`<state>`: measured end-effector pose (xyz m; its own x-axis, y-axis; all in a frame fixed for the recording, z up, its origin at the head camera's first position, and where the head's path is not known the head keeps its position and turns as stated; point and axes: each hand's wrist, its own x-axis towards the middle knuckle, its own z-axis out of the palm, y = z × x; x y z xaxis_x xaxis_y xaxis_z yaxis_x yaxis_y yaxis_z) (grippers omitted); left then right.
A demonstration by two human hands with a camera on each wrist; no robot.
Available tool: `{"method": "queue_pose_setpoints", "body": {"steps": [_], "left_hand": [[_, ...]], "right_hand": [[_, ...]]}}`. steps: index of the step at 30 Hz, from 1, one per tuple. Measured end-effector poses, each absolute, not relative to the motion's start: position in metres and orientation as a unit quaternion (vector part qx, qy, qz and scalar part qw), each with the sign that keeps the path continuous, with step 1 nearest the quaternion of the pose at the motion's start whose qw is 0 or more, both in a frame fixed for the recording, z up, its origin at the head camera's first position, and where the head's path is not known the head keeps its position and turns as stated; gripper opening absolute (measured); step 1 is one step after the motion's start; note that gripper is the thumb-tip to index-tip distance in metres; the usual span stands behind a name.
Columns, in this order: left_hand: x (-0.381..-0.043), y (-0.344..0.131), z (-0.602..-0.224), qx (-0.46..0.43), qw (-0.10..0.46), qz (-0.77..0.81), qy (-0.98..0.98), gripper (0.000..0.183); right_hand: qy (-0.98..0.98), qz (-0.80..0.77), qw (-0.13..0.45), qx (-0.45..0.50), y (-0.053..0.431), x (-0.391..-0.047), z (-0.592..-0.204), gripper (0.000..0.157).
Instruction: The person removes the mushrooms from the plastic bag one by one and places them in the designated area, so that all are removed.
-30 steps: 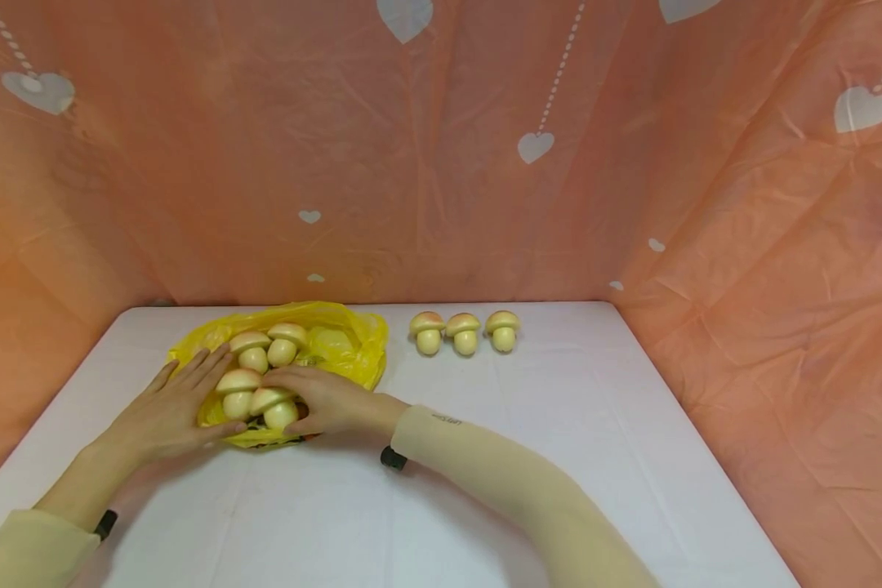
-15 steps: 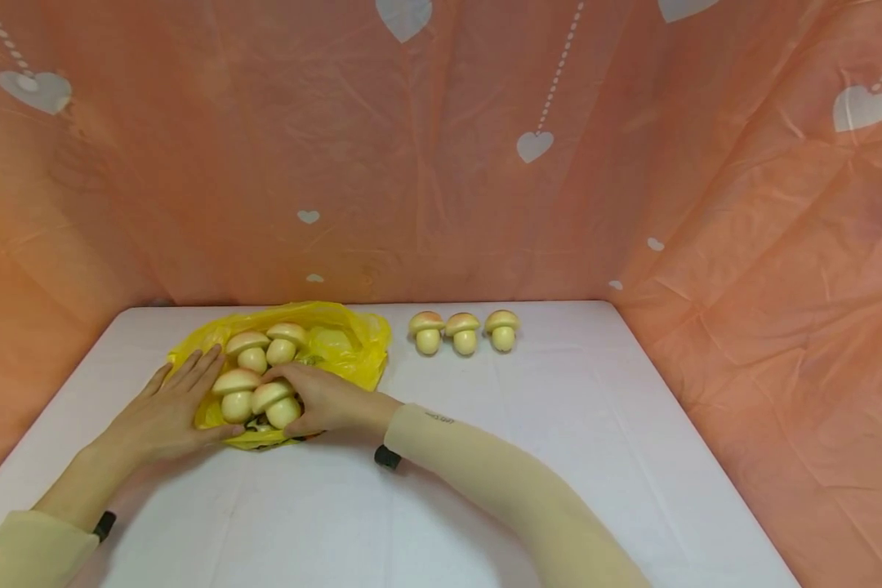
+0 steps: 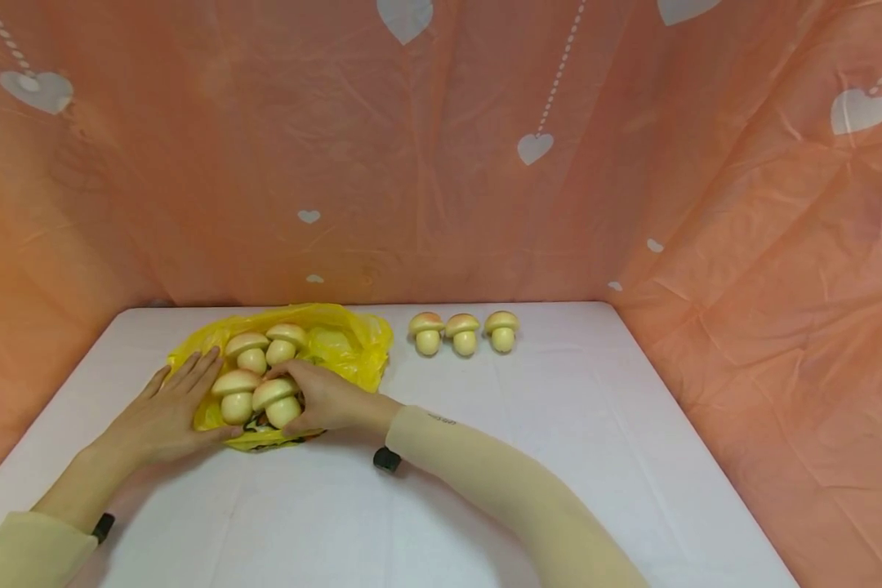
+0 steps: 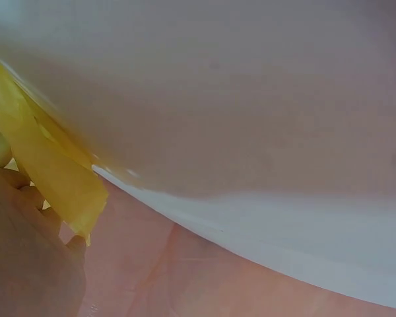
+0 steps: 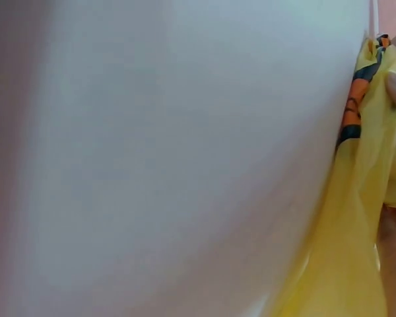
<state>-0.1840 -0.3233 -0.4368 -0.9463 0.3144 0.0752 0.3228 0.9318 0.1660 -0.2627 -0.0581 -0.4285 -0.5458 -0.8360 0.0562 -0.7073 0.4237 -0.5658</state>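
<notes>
On the left of the table, a yellow plastic bag (image 3: 345, 339) lies spread, with pale toy mushrooms with tan caps on it. My right hand (image 3: 331, 398) grips the front right mushroom (image 3: 282, 411) from its right side, thumb near the stem and fingers by the cap. Flat along the bag's left side, my left hand (image 3: 165, 412) spreads its straight fingers beside the front left mushroom (image 3: 237, 404). Behind stand two more, a back left mushroom (image 3: 250, 355) and a back right mushroom (image 3: 282, 347). In the left wrist view, fingers touch the yellow bag (image 4: 59, 172).
Three similar mushrooms stand in a row right of the bag: one at the left (image 3: 427, 333), one in the middle (image 3: 464, 333) and one at the right (image 3: 502, 331). A white table (image 3: 485, 425) meets a pink-orange curtain (image 3: 470, 204) at the back.
The left hand has drawn slightly left. Between the hands, the front mushrooms have shifted a little, the gripped one standing slightly more apart from its left neighbour. The row of three has not moved.
</notes>
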Motion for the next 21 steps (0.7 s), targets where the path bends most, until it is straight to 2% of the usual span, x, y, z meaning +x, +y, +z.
{"method": "queue_pose_setpoints", "body": {"steps": [7, 11, 15, 21], "left_hand": [[-0.1858, -0.3239, -0.4378, -0.160, 0.014, -0.084, -0.983, 0.118], [-0.1858, -0.3238, -0.4374, -0.161, 0.018, -0.081, -0.983, 0.117], [-0.1843, -0.3239, -0.4378, -0.160, 0.020, -0.084, -0.983, 0.117], [-0.1827, -0.3233, -0.4385, -0.162, 0.028, -0.089, -0.982, 0.117]], "right_hand": [[0.822, -0.343, 0.122, -0.438, -0.0532, -0.2598, -0.4265, 0.064], [0.817, -0.325, 0.124, -0.460, -0.0511, -0.2604, -0.4254, 0.057], [0.809, -0.269, 0.112, -0.510, -0.0508, -0.2618, -0.4251, 0.055], [0.812, -0.252, 0.105, -0.516, -0.0537, -0.2628, -0.4264, 0.060]]}}
